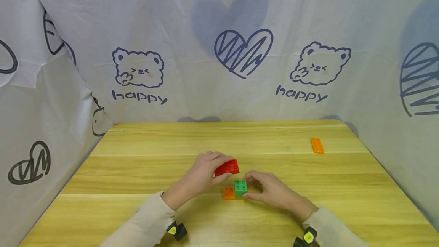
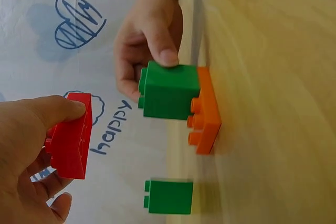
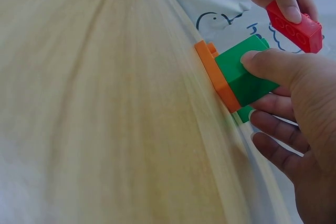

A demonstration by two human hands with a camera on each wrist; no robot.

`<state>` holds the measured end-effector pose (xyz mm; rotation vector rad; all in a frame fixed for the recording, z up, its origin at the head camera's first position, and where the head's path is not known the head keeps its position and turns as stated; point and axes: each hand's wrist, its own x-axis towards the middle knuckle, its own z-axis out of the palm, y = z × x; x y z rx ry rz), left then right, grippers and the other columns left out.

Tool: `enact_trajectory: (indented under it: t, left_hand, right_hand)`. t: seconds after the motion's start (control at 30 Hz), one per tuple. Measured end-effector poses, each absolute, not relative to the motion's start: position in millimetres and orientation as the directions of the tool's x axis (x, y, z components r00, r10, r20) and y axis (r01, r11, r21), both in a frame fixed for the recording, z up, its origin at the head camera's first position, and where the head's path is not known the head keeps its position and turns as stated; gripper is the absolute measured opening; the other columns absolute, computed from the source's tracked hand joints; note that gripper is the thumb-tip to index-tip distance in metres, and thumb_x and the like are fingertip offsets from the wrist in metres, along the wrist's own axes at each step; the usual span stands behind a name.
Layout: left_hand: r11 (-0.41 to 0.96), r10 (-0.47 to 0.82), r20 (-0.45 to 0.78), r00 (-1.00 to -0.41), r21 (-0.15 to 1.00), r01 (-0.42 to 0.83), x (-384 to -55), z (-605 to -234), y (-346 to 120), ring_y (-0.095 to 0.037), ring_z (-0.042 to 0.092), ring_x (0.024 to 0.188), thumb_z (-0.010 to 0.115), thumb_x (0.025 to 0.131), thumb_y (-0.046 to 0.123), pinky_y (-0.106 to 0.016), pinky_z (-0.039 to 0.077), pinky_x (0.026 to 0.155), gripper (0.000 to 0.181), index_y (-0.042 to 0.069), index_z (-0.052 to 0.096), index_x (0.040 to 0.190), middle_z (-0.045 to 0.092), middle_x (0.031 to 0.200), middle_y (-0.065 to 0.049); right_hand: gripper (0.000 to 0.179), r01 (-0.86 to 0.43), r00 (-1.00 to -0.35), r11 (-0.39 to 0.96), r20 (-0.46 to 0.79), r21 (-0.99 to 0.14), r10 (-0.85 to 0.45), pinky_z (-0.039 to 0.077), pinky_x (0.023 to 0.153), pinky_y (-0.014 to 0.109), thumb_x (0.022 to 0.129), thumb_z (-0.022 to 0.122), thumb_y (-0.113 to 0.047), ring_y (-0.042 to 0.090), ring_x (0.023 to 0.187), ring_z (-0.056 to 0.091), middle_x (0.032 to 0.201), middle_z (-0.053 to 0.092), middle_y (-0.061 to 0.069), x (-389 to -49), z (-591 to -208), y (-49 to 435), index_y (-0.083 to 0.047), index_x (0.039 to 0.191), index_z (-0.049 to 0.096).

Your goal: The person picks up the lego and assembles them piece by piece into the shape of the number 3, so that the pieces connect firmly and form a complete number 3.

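My left hand (image 1: 202, 176) grips a red toy brick (image 1: 229, 167) between thumb and fingers, raised above the table. In the left wrist view the red brick (image 2: 76, 145) is tilted. A green block (image 1: 240, 189) sits on the right part of an orange studded plate (image 1: 228, 193), leaving several studs bare on the left. My right hand (image 1: 274, 191) pinches this green block, the thumb (image 3: 257, 61) lying on its side. A second green block (image 2: 170, 196) stands apart on the table in the left wrist view; the head view does not show it.
Toward the back right of the wooden table (image 1: 154, 144) lies another orange plate (image 1: 317, 145). A printed white cloth (image 1: 192, 98) hangs behind the table and along its sides.
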<state>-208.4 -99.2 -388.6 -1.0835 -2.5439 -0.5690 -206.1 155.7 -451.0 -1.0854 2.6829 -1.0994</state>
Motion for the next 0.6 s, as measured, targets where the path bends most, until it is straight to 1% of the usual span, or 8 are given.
enact_trajectory:
  t: [0.13, 0.23, 0.43, 0.6]
  left_hand:
    - [0.612, 0.631, 0.397, -0.667, 0.273, 0.742, -205.3, -391.8, -95.7, -0.021, 0.058, 0.097, 0.073, 0.09, 0.03, -0.042, 0.044, 0.081, 0.042, 0.014, 0.064, 0.128, 0.065, 0.116, -0.003]
    - [0.603, 0.651, 0.369, -0.663, 0.278, 0.747, -204.1, -395.2, -93.1, -0.021, 0.058, 0.1, 0.072, 0.09, 0.031, -0.044, 0.045, 0.083, 0.042, 0.014, 0.064, 0.128, 0.065, 0.117, -0.003]
    - [0.608, 0.678, 0.291, -0.675, 0.295, 0.737, -202.1, -397.7, -88.0, -0.019, 0.058, 0.102, 0.069, 0.093, 0.033, -0.039, 0.043, 0.08, 0.039, 0.016, 0.064, 0.127, 0.064, 0.119, 0.0]
    - [0.611, 0.696, 0.247, -0.675, 0.292, 0.736, -201.5, -400.3, -85.7, -0.017, 0.057, 0.105, 0.068, 0.094, 0.033, -0.037, 0.042, 0.082, 0.037, 0.017, 0.064, 0.127, 0.064, 0.12, 0.001]
  right_hand:
    - [0.041, -0.596, -0.749, 0.491, 0.22, -0.636, -0.624, 0.052, 0.087, 0.034, 0.087, 0.072, -0.044, 0.01, 0.097, 0.064, 0.107, 0.067, -0.011, -206.8, -452.1, 155.6, -0.018, 0.116, 0.06]
    - [0.04, -0.599, -0.746, 0.48, 0.227, -0.641, -0.627, 0.052, 0.089, 0.034, 0.087, 0.072, -0.044, 0.008, 0.098, 0.064, 0.107, 0.067, -0.012, -206.8, -451.7, 155.3, -0.019, 0.116, 0.06]
    - [0.039, -0.585, -0.753, 0.487, 0.21, -0.648, -0.624, 0.051, 0.091, 0.033, 0.087, 0.072, -0.042, 0.006, 0.101, 0.063, 0.107, 0.067, -0.014, -206.1, -449.9, 155.2, -0.019, 0.116, 0.061]
    - [0.039, -0.575, -0.753, 0.483, 0.196, -0.661, -0.628, 0.051, 0.091, 0.034, 0.087, 0.073, -0.041, 0.006, 0.102, 0.063, 0.108, 0.066, -0.016, -206.6, -450.1, 155.4, -0.02, 0.118, 0.06]
